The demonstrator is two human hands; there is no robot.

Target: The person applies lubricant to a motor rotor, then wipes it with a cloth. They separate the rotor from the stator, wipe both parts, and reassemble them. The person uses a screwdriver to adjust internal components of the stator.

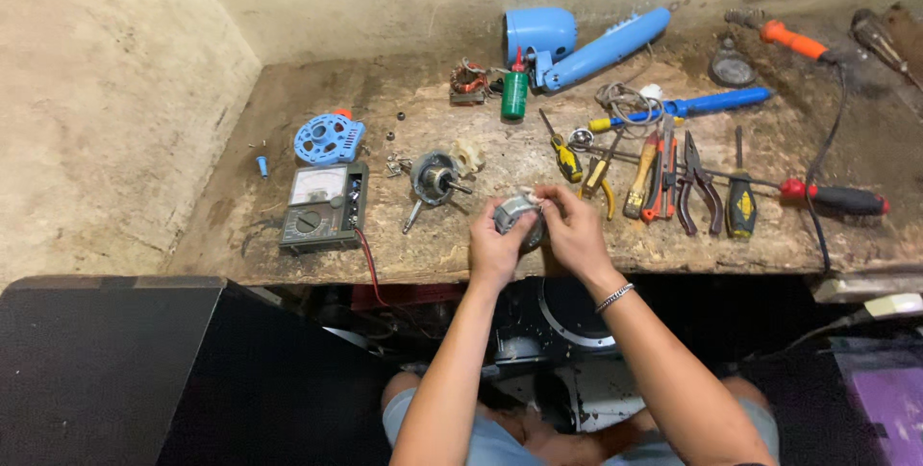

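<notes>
Both hands hold a small grey metal motor part just above the front of a worn wooden bench. My left hand grips it from the left and below. My right hand closes on it from the right, fingertips on its top; a metal bracelet sits on that wrist. Left of the hands lies a round metal motor cover with a shaft.
An analogue multimeter with a red lead and a blue plastic fan housing lie at the left. A green oil bottle, a copper-wound coil, a blue fan body, screwdrivers, pliers and a soldering iron fill the right side.
</notes>
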